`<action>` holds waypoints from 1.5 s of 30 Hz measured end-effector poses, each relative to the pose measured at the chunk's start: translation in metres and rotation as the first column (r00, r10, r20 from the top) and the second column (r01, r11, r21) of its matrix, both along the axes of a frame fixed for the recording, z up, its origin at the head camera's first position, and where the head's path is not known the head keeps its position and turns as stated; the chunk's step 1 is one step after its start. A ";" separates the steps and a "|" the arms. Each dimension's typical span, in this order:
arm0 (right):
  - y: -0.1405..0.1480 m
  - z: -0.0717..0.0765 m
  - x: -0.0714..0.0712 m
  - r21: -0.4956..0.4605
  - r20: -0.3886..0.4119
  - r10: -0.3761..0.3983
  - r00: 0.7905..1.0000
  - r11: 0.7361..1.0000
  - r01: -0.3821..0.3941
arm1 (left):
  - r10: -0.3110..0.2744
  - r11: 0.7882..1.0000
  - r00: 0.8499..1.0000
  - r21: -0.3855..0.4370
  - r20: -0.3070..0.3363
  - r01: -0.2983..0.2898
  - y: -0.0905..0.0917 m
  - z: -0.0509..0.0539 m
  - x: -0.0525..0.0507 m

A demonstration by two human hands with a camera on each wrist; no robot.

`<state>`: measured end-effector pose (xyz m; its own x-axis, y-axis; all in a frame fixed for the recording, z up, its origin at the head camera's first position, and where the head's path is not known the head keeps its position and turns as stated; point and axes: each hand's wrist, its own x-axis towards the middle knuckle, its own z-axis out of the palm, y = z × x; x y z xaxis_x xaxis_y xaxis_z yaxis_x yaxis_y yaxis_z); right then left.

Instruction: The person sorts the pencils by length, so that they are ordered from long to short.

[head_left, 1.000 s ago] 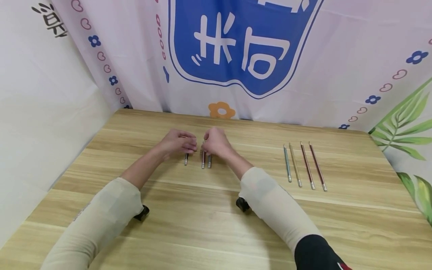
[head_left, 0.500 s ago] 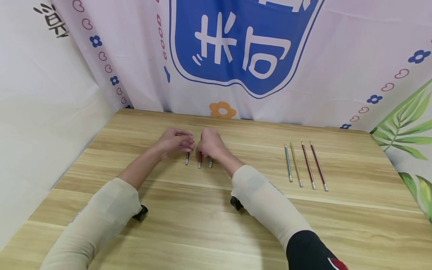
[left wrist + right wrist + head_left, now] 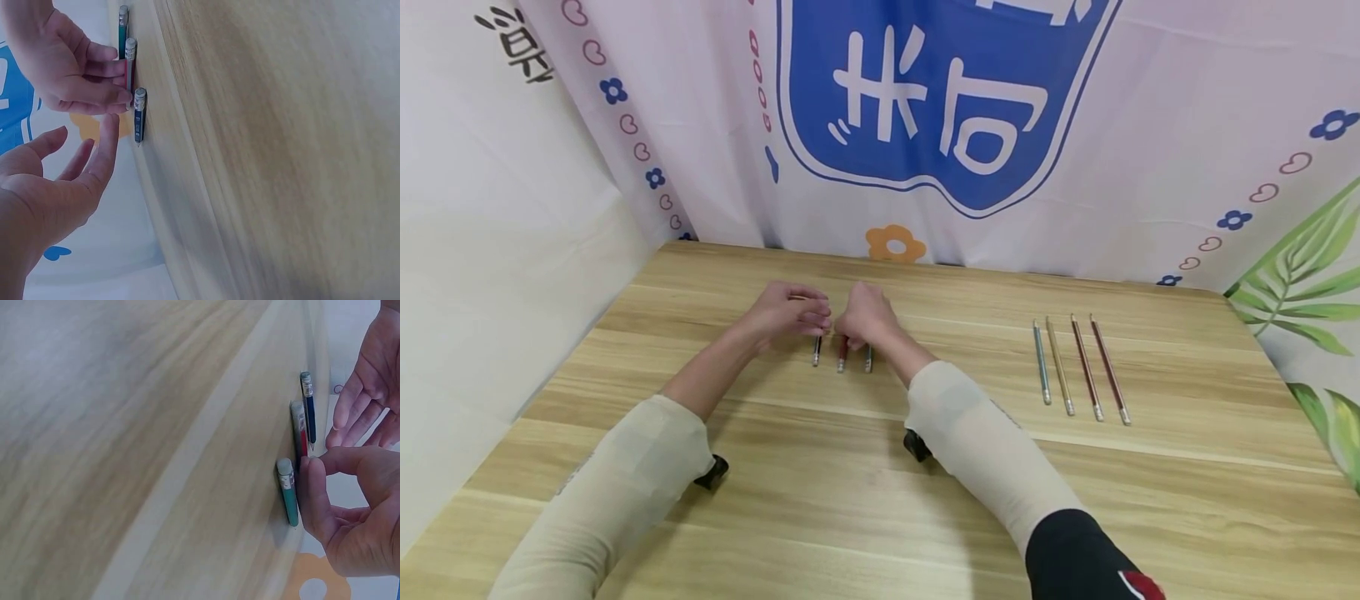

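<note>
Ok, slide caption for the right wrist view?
Right hand pinches the red pencil, which lies between the dark blue pencil and the green pencil; left hand nearby.

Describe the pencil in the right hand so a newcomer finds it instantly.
On the wooden table, look toward the far edge, below and slightly left of the orange flower print in the head view. The red pencil is the middle of three, between the dark pencil and the green pencil. Unlike those two, it is pinched by the right hand.

Backdrop cloth (image 3: 1120, 158): "GOOD" (image 3: 757, 70) (sideways), plus large white characters (image 3: 885, 87).
</note>
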<state>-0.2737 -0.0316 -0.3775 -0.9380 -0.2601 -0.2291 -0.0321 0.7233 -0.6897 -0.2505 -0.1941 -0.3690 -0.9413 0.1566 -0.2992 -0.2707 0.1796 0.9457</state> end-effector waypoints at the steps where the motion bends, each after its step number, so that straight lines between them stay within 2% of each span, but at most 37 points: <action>1: 0.000 0.000 0.000 -0.001 0.005 -0.001 1.000 1.000 0.001 | -0.002 1.000 1.000 -0.002 -0.002 0.002 0.000 0.000 0.000; 8: 0.001 0.002 -0.003 -0.029 0.042 0.000 0.999 1.000 0.001 | -0.012 1.000 1.000 -0.016 -0.010 0.012 -0.001 0.000 0.001; 14: 0.008 0.007 0.000 -0.118 0.056 0.004 0.998 0.993 0.003 | 0.008 1.000 1.000 -0.008 -0.018 -0.008 -0.001 -0.002 0.000; 20: 0.020 0.011 0.003 -0.286 0.115 0.018 0.993 0.958 0.016 | 0.018 1.000 1.000 0.004 -0.021 -0.018 0.001 -0.002 -0.001; 24: 0.028 0.011 0.002 -0.356 0.162 0.040 0.986 0.934 0.020 | 0.015 1.000 1.000 0.006 -0.021 -0.015 0.003 -0.002 -0.002; 35: 0.047 0.012 0.003 -0.451 0.210 0.033 0.977 0.890 0.067 | -0.009 1.000 1.000 -0.009 -0.016 0.009 0.015 -0.001 -0.003; 45: 0.064 0.009 0.003 -0.477 0.202 0.016 0.979 0.875 0.084 | -0.026 0.999 1.000 -0.021 -0.003 0.026 0.030 -0.003 -0.008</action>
